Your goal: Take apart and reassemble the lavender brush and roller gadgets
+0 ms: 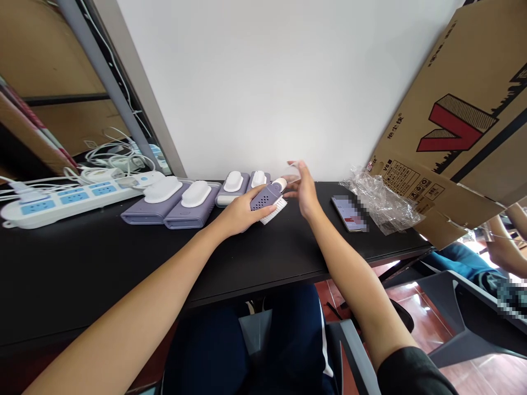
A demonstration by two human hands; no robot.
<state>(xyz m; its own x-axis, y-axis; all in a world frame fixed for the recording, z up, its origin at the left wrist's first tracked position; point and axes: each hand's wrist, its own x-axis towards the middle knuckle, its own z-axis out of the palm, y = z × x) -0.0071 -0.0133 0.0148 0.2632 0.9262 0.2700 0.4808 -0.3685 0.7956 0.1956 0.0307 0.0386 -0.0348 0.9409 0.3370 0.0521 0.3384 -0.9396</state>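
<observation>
My left hand point(241, 214) is wrapped round a purple-grey brush-like tool point(267, 198) with a perforated side, a white rounded end and white bristles underneath. At its white end, my right hand point(305, 189) is raised with curved fingers. A small translucent piece point(293, 164), like film, shows between its fingertips; its exact kind is unclear. Left of my hands, several flat purple-grey units with white oval tops stand on the black table point(263, 258). Two larger ones are a left unit point(144, 211) and its neighbour point(191, 211); smaller ones point(233, 189) stand behind my left hand.
A white power strip point(78, 200) with blue sockets and tangled white cables point(119, 159) lies at the left. To the right are a phone point(346, 211), a crumpled clear plastic bag point(382, 203) and a large cardboard box point(444, 142). Another person's arm point(508, 247) shows at the far right.
</observation>
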